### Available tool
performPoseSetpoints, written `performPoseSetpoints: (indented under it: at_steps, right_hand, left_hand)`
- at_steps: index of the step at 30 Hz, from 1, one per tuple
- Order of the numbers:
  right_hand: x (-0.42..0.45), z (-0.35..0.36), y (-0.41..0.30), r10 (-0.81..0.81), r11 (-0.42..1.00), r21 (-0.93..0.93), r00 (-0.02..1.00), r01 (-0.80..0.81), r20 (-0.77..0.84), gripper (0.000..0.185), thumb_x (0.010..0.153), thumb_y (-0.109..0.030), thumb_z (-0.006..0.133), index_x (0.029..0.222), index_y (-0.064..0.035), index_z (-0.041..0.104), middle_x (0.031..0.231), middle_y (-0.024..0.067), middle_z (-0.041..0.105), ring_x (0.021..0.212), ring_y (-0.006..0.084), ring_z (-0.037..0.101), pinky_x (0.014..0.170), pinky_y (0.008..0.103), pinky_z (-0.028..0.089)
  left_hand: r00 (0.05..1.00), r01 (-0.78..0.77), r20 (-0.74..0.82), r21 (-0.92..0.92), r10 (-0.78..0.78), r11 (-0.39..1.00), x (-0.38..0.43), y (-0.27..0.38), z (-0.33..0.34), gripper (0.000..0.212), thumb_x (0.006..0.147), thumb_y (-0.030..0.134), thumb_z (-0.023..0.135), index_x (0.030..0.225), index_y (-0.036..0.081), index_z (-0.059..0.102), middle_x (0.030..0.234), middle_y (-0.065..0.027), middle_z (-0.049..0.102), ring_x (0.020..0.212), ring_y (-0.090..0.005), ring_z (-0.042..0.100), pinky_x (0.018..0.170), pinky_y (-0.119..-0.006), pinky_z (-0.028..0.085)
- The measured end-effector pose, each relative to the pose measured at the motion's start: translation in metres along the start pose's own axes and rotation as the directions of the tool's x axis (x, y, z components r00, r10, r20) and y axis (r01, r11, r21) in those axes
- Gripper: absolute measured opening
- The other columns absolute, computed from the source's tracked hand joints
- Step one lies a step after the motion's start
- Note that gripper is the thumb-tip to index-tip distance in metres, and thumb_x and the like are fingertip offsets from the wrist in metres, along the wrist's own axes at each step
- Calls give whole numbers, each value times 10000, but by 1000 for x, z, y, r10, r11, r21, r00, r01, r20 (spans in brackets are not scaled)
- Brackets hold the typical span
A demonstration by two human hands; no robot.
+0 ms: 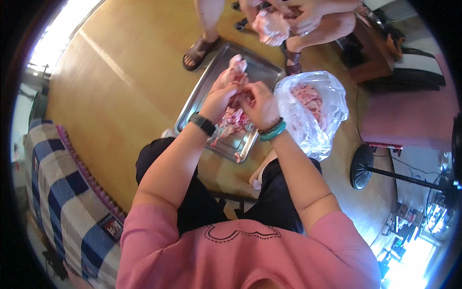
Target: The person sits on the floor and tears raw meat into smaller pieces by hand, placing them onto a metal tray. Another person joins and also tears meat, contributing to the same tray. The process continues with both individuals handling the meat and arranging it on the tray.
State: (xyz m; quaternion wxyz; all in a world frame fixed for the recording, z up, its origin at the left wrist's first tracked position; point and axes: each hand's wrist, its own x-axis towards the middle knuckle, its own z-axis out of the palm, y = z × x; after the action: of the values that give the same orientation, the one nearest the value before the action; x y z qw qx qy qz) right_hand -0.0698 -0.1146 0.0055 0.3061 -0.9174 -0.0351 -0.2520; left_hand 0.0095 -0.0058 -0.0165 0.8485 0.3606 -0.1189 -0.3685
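My left hand [217, 102], with a dark watch at the wrist, grips a piece of raw meat [236, 74] above a metal tray [195, 99]. Close beside it, my right hand [260, 104], wearing a green bangle and a beaded bracelet, has its fingers on the same meat; the fingertips are partly hidden. More raw meat scraps [234, 121] lie in the tray below my hands. A clear plastic bag [326, 133] holding raw meat pieces [308, 99] stands right of the tray.
Across the tray, another person's hands [306, 20] hold a large piece of raw meat [271, 27]; their sandalled foot [200, 52] is by the tray's far edge. A checked cloth [72, 202] covers furniture at left. A round black stand base [362, 167] is at right.
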Motion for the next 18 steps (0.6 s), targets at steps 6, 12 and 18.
performPoseSetpoints:
  at_steps: [6,12,18]
  right_hand:
    - [-19,15,43,214,960,158,970,-231,118,310,714,-139,607,996,-23,556,867,137,588,782,270,578,688,353,462]
    - [-26,-14,73,455,871,90,862,-483,225,217,772,-184,569,818,24,524,733,91,563,665,170,515,624,288,420]
    - [-13,-28,83,599,261,752,713,-605,365,144,776,-81,469,847,34,520,870,102,571,779,166,547,699,290,457]
  left_hand:
    - [876,-417,294,858,381,298,8,5,12,233,663,32,525,882,38,447,770,-53,449,716,-179,475,614,-306,416]
    - [987,-46,-130,331,94,942,-21,8,33,405,678,42,557,1072,32,461,851,-87,565,771,-139,543,644,-273,452]
    - [985,-27,-154,322,81,946,-11,2,23,302,671,18,534,969,35,483,751,-72,547,657,-135,534,544,-281,434]
